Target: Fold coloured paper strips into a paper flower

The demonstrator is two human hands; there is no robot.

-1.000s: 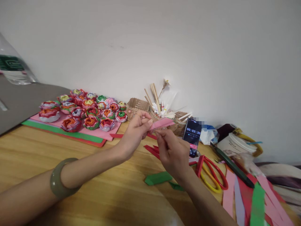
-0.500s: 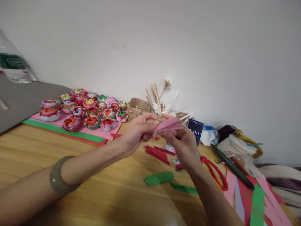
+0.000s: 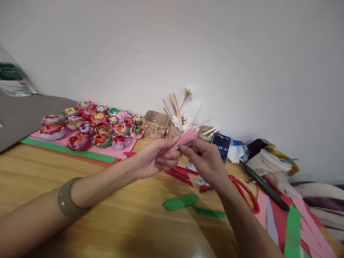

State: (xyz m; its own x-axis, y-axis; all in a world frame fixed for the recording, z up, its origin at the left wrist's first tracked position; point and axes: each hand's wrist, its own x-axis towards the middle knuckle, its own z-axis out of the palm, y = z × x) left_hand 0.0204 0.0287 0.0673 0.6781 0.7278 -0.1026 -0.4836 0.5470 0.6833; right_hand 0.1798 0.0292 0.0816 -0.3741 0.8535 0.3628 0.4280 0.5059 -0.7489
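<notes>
A small cardboard basket (image 3: 156,124) at 12 o'clock looks empty (its inside is hardly visible); the woven holder (image 3: 176,132) beside it holds wooden sticks (image 3: 173,107). Above the tabletop (image 3: 113,211), the left hand (image 3: 154,159) and right hand (image 3: 204,159) both pinch a folded pink paper strip (image 3: 186,137), its long axis pointing toward 2 o'clock.

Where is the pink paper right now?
The pink paper is pinched between the left hand and right hand, mid-view, just before the stick basket.
</notes>
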